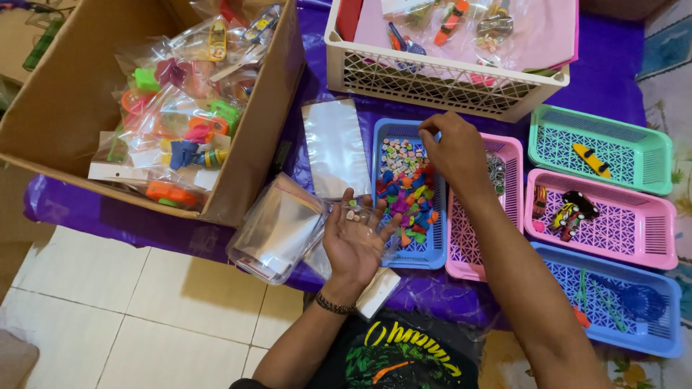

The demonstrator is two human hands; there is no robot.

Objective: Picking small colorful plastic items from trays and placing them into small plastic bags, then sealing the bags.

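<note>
Both arms were bare to the elbow. The left wrist wore a dark beaded bracelet (334, 305). The black shirt (404, 356) carried a yellow and green print.

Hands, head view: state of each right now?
Left hand: open, palm up, small beads and a clear bag on it.
Right hand: fingertips pinched over the blue basket; contents cannot be told.

One camera only, worn on the head, looks steeply down and slightly forward from close above the work. Nearest, at the bottom edge, are the person's forearms and shirt. The cardboard box (65, 108) fills the far left, the white basket (440, 79) the far middle, coloured trays the right. The floor tiles (144, 317) show near left; the right edge is probably a patterned mat.
</note>
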